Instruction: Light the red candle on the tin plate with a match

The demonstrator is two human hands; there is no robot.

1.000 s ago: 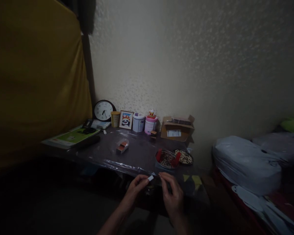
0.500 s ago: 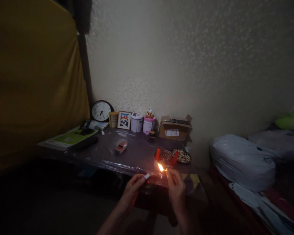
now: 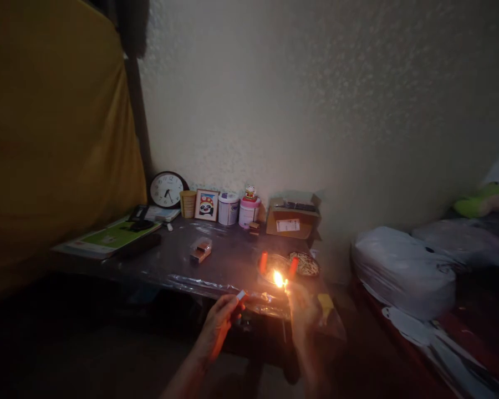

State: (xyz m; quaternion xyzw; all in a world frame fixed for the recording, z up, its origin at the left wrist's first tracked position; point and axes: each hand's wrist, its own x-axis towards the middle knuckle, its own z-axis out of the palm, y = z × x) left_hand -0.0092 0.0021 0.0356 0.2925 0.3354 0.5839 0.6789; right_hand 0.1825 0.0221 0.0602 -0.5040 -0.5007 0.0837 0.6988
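Between the fingers of my left hand (image 3: 220, 318) is a matchbox (image 3: 241, 295), small and white where it shows; the rest is hidden by the fingers. My right hand (image 3: 303, 310), smeared by motion, pinches a burning match (image 3: 285, 284) whose bright flame points left. Two red candles (image 3: 263, 261) stand just beyond the flame, on or at a round dish (image 3: 274, 260) near the table's front right. No flame shows on the candle tops. A second round plate (image 3: 305, 264), speckled dark and light, lies behind the right candle.
On the plastic-covered table (image 3: 174, 260) lies a wrapped pack of small boxes (image 3: 200, 250). Along the wall stand a clock (image 3: 167, 190), a panda picture (image 3: 207, 205), lidded tubs (image 3: 228, 209) and a cardboard box (image 3: 293, 219). White bags (image 3: 403, 269) sit to the right.
The match flame has grown larger and brighter, and it is closer to the candles. My right hand has moved forward and blurred. The left hand has shifted slightly left with the matchbox.
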